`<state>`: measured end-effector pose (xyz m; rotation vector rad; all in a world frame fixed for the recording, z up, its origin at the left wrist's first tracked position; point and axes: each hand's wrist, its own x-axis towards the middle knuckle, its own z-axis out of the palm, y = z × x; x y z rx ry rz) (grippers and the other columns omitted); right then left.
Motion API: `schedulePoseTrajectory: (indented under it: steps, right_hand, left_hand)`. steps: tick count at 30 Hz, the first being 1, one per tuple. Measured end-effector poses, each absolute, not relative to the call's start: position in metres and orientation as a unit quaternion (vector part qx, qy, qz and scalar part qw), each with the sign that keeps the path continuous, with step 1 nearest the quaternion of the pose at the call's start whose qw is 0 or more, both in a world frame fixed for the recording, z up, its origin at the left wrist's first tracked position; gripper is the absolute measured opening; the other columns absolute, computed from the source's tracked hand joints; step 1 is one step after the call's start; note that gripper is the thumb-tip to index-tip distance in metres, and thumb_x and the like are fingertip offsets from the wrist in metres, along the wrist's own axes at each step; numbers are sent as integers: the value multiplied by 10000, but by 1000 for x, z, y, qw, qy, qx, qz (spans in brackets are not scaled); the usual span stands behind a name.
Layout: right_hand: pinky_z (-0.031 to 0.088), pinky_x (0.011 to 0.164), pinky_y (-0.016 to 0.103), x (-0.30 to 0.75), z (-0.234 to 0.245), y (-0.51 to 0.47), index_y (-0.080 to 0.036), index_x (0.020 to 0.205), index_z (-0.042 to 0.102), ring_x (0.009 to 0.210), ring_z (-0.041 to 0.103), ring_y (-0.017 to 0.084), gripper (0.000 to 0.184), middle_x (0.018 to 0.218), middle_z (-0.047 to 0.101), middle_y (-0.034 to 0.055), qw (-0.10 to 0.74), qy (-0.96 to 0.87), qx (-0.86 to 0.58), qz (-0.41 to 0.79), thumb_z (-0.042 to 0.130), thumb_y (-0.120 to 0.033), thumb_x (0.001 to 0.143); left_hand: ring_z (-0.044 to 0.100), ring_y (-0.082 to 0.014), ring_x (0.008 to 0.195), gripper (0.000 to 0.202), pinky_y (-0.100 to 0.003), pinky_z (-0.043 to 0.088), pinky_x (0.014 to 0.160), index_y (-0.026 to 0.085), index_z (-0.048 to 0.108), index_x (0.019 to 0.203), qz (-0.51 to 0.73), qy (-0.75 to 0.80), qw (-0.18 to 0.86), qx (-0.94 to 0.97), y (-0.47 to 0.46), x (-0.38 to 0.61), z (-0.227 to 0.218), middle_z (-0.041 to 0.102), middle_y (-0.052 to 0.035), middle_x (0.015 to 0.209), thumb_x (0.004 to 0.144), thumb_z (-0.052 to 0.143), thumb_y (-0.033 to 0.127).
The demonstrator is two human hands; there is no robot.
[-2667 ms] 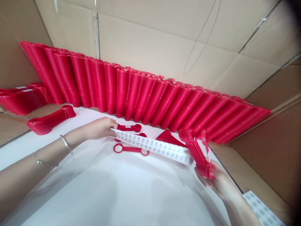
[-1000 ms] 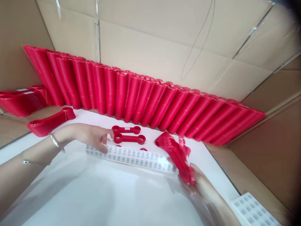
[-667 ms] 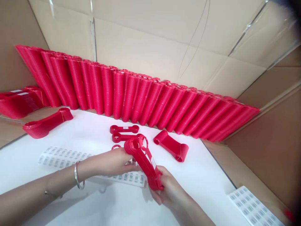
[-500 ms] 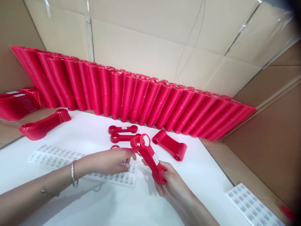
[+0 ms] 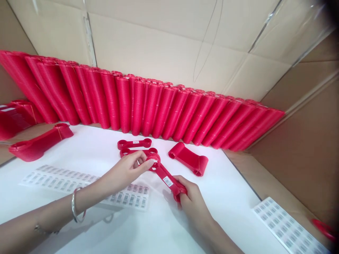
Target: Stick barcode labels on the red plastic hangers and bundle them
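Observation:
A red plastic double-ring piece (image 5: 164, 175) with a white barcode label is held over the white table, tilted down toward the right. My right hand (image 5: 194, 201) is closed around its near ring end. At its far ring end is my left hand (image 5: 135, 165), thumb and curled fingers closed at the ring. Whether more than one piece is stacked in the grip, I cannot tell. Just behind my left hand lies a similar red piece (image 5: 137, 151), partly covered, and beyond it a labelled red piece (image 5: 135, 143).
Barcode label sheets (image 5: 129, 197) lie under my left forearm, with another label sheet (image 5: 288, 225) at the right. A banded red bundle (image 5: 188, 159) sits right of the loose pieces, another red bundle (image 5: 42, 141) at left. Tall red stacks (image 5: 148, 109) line the cardboard wall (image 5: 159, 46).
My left hand has moved up to the far ring of the held piece and closed there. My right hand has lowered that piece slightly and turned it. The camera view has shifted a little.

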<state>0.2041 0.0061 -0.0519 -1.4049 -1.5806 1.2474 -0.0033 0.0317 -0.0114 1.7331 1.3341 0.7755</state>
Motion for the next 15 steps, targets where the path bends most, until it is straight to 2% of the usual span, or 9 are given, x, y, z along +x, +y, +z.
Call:
schedulePoseTrajectory:
  steps: [5,10,12,15]
  right_hand:
    - [316,412,203,205,-50,4,-135,939,605,442,416,90,488,537,476,-45,364,-606,-537,460,309,-79,554]
    - [308,403,203,208,-51,6,-141,974,575,432,402,91,492,527,469,-50,419,-529,-536,507,335,-119,544]
    - [312,398,206,209,-51,7,-149,990,558,424,416,95,501,533,480,-49,442,-495,-543,515,346,-128,537]
    - [320,395,212,208,-50,7,-162,1006,550,436,442,102,503,579,502,-37,464,-474,-543,515,360,-125,542]
  left_hand:
    - [392,-102,524,179,-212,290,469,202,462,851,277,479,424,717,30,-5,-13,438,44,652,866,400,369]
    - [462,-116,581,92,-219,360,515,219,423,924,257,463,397,750,27,-5,-14,490,33,727,852,405,273]
    - [490,-124,609,119,-231,383,550,222,434,953,216,462,367,778,23,-3,-16,514,27,749,843,393,235]
    - [511,-157,695,150,-271,398,620,198,478,907,142,447,266,842,10,2,-18,540,-12,797,827,353,175]
